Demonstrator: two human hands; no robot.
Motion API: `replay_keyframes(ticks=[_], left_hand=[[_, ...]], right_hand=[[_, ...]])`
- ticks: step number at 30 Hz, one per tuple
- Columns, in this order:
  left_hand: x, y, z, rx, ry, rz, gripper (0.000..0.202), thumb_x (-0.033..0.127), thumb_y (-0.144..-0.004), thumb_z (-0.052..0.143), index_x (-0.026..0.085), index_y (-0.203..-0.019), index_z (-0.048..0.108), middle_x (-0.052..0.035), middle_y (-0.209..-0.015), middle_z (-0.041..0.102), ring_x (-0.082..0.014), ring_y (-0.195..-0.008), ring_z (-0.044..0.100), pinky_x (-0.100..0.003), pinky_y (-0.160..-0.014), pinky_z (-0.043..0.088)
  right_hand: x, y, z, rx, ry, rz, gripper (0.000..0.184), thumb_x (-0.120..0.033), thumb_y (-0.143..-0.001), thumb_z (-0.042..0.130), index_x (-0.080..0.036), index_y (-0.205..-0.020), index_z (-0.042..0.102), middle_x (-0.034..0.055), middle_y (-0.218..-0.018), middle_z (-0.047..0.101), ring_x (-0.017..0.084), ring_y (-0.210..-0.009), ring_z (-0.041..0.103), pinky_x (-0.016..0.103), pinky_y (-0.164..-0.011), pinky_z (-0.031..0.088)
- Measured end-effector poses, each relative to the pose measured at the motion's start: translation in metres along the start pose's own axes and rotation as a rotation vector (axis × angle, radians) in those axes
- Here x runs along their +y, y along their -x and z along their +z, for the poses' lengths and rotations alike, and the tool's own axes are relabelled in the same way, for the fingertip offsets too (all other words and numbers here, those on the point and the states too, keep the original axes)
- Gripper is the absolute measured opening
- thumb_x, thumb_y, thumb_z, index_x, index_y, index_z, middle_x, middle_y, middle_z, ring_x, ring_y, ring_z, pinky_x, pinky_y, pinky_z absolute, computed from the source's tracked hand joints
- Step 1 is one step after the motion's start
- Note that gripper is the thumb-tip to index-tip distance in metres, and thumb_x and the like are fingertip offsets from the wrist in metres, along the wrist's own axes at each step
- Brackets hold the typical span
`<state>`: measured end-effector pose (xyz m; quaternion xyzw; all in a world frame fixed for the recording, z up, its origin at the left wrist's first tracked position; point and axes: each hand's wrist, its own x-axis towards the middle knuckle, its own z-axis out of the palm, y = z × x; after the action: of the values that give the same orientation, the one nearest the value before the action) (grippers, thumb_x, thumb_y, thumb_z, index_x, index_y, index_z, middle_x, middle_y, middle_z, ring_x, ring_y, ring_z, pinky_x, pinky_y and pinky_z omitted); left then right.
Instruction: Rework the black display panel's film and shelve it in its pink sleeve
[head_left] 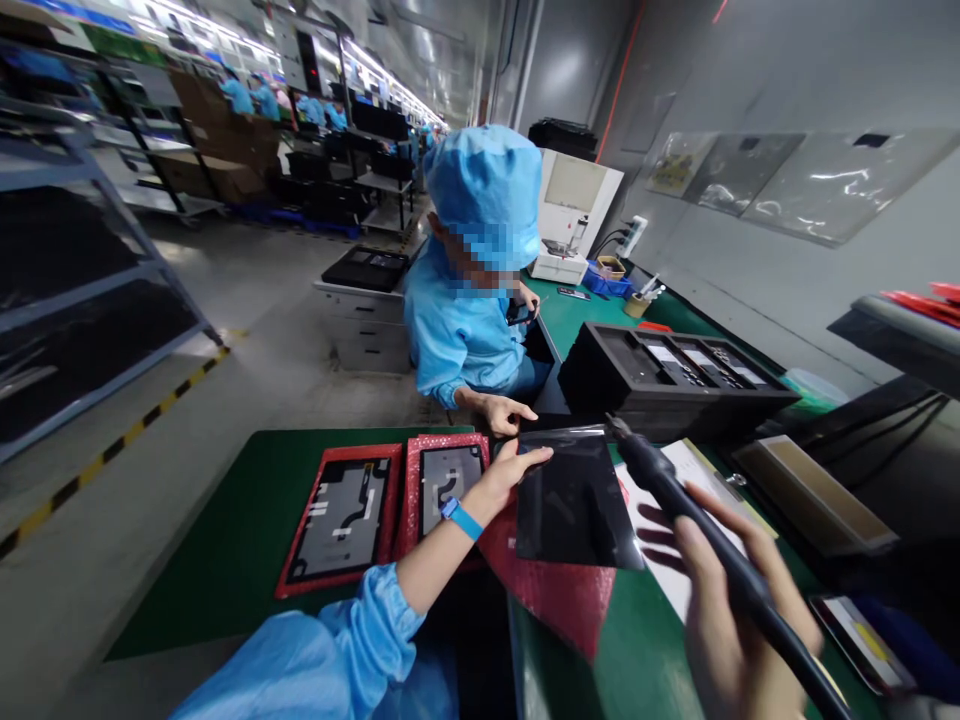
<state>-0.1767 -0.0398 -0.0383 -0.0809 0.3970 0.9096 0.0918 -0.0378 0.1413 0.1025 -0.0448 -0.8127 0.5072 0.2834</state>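
**Black tool (pixel 664 475) in the right hand (pixel 712 625), dark panel (pixel 574 500) in the left hand (pixel 506 475)**

Nearest the camera, the right hand is wrapped round the tool's shaft, thumb against it. Ahead of that hand, the tip ends just beside the panel's far right corner. The left hand grips the panel by its far left corner, a finger laid over the face; red wrap (pixel 562 600) shows below it.

By the look of it, work on this panel is under way: it is in the hand, not yet laid down. Left of the left hand, a grey unit (pixel 450 485) and, farther out, a second grey unit (pixel 341 520) lie flat on red wrap. Whether they are finished or waiting, I cannot tell.

Whether the tip touches the panel is unclear, and the panel's underside is hidden. Just beyond the left hand is a co-worker's hand (pixel 506 412); any contact with the panel is hard to make out. The tool's rear end runs out of view below the right hand, and the phone (pixel 862 645) to its right is blurred.
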Motion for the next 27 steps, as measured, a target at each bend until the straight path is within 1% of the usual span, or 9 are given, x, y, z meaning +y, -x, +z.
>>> replay_keyframes(ticks=[2,4,7,10,12,15,18,23,27], left_hand=[[0.001,0.001,0.001,-0.012,-0.005,-0.008,0.017,0.025,-0.094,0.091,0.015,-0.103,0.080,-0.0039,-0.095,0.086,-0.0189,-0.081,0.081,-0.037,-0.085,0.068],[0.002,0.001,0.002,-0.020,-0.006,-0.015,0.017,0.019,-0.089,0.093,0.014,-0.100,0.080,-0.0032,-0.092,0.086,-0.0186,-0.080,0.081,-0.036,-0.084,0.068],[0.003,0.001,0.003,-0.020,0.006,-0.015,0.021,0.015,-0.085,0.096,0.014,-0.099,0.081,-0.0030,-0.093,0.086,-0.0183,-0.081,0.081,-0.036,-0.084,0.068],[0.002,0.000,0.003,-0.013,0.022,-0.010,0.028,0.016,-0.079,0.101,0.014,-0.099,0.082,-0.0043,-0.095,0.086,-0.0194,-0.082,0.081,-0.037,-0.084,0.067],[0.001,-0.001,0.002,-0.015,0.028,-0.009,0.029,0.017,-0.077,0.102,0.015,-0.098,0.082,-0.0047,-0.095,0.087,-0.0204,-0.083,0.081,-0.037,-0.085,0.067],[-0.001,-0.001,0.001,-0.021,0.031,-0.010,0.027,0.018,-0.077,0.101,0.017,-0.097,0.083,-0.0057,-0.095,0.087,-0.0212,-0.083,0.082,-0.036,-0.084,0.067],[-0.002,-0.001,0.001,-0.020,0.031,-0.006,0.026,0.019,-0.077,0.101,0.018,-0.096,0.083,-0.0057,-0.094,0.087,-0.0214,-0.083,0.082,-0.036,-0.084,0.066],[0.002,0.003,0.005,-0.021,0.021,0.012,0.027,0.019,-0.078,0.101,0.015,-0.097,0.082,-0.0056,-0.096,0.087,-0.0214,-0.085,0.082,-0.040,-0.089,0.066],[0.006,0.007,0.007,-0.002,-0.004,0.048,0.036,0.025,-0.070,0.107,0.016,-0.095,0.083,-0.0071,-0.094,0.086,-0.0266,-0.088,0.082,-0.044,-0.092,0.066]], right_hand=[[-0.003,-0.022,0.028,-0.053,-0.002,0.031,0.073,-0.080,-0.083,0.080,-0.020,-0.126,0.079,0.0129,-0.099,0.082,0.032,-0.080,0.080,0.045,-0.070,0.067],[-0.005,-0.040,0.048,-0.097,0.013,0.067,0.070,-0.079,-0.079,0.079,-0.020,-0.118,0.080,0.0119,-0.092,0.082,0.032,-0.077,0.080,0.046,-0.071,0.067],[-0.006,-0.057,0.064,-0.117,0.017,0.112,0.068,-0.078,-0.071,0.078,-0.022,-0.108,0.077,0.0095,-0.082,0.081,0.032,-0.071,0.079,0.045,-0.068,0.066],[-0.006,-0.064,0.069,-0.108,-0.016,0.167,0.066,-0.077,-0.065,0.083,-0.023,-0.103,0.075,0.0059,-0.073,0.077,0.030,-0.063,0.076,0.043,-0.061,0.065],[-0.007,-0.066,0.069,-0.106,-0.043,0.200,0.064,-0.073,-0.064,0.085,-0.024,-0.102,0.075,0.0042,-0.071,0.076,0.030,-0.062,0.075,0.043,-0.059,0.065],[-0.009,-0.067,0.068,-0.094,-0.077,0.236,0.062,-0.069,-0.062,0.087,-0.023,-0.103,0.075,0.0045,-0.073,0.077,0.030,-0.064,0.076,0.041,-0.057,0.064],[-0.012,-0.067,0.069,-0.089,-0.088,0.257,0.064,-0.069,-0.060,0.086,-0.023,-0.102,0.074,0.0051,-0.074,0.077,0.031,-0.066,0.077,0.043,-0.059,0.065],[-0.017,-0.067,0.073,-0.093,-0.080,0.289,0.067,-0.071,-0.056,0.084,-0.022,-0.101,0.073,0.0048,-0.070,0.074,0.032,-0.067,0.077,0.046,-0.063,0.068],[-0.024,-0.066,0.077,-0.076,-0.105,0.292,0.067,-0.072,-0.053,0.085,-0.022,-0.096,0.073,0.0047,-0.069,0.073,0.031,-0.064,0.076,0.043,-0.057,0.065]])
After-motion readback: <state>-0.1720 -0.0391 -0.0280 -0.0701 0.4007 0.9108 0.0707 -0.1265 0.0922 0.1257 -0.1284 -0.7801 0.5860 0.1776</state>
